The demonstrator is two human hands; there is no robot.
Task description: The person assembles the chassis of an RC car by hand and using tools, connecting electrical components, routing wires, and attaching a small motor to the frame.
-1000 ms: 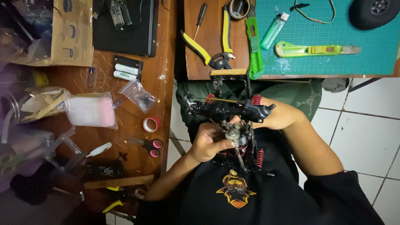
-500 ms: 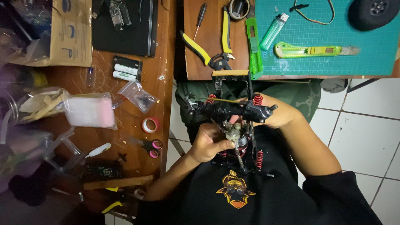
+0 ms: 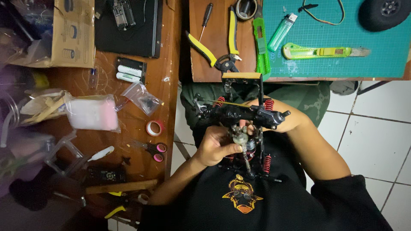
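Holding a black model car chassis (image 3: 239, 115) with red springs above the lap, just below the table (image 3: 214, 47) edge. Left hand (image 3: 216, 147) fingers pinched on its metal gear part (image 3: 239, 139); right hand (image 3: 287, 122) wrapped around the chassis's right end.

The person wears a black short-sleeved T-shirt (image 3: 257, 209) with an orange and yellow printed emblem (image 3: 242, 196) on the chest. The forearms are bare below the sleeves, and both the left hand (image 3: 216, 147) and the right hand (image 3: 287, 119) are bare, without gloves. Dark green patterned trousers (image 3: 306, 98) cover the legs.
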